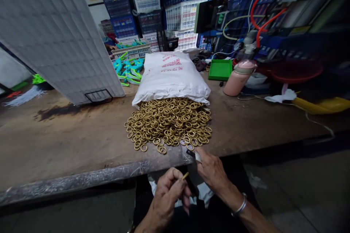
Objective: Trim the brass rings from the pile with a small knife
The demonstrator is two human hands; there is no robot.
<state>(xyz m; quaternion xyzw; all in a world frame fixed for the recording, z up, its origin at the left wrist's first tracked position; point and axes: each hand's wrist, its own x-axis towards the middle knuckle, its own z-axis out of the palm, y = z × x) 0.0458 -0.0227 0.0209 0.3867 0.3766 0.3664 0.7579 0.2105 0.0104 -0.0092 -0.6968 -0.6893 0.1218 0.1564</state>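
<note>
My left hand (pixel 170 188) is over my lap, just in front of the table edge, its thumb and fingers pinching a brass-coloured ring (pixel 186 176) seen nearly edge-on. My right hand (pixel 212 169) is closed around a small tool with a flat dark end (pixel 190 153); a pale piece shows by the fingers, and its exact kind cannot be made out. That dark end points at the near side of a heap of brass-coloured rings (pixel 169 122). Behind the heap lies a white sack (pixel 172 78) with red print, the rings heaped against its near edge.
A tall white padded panel (pixel 57 40) stands at left. Teal and lime-green pieces (pixel 129 67) lie behind it. To the right are a green tray (pixel 220 70), a pink bottle (pixel 239 78) and a yellow scoop-like piece (pixel 322 105). Stacked crates (pixel 180 14) fill the back.
</note>
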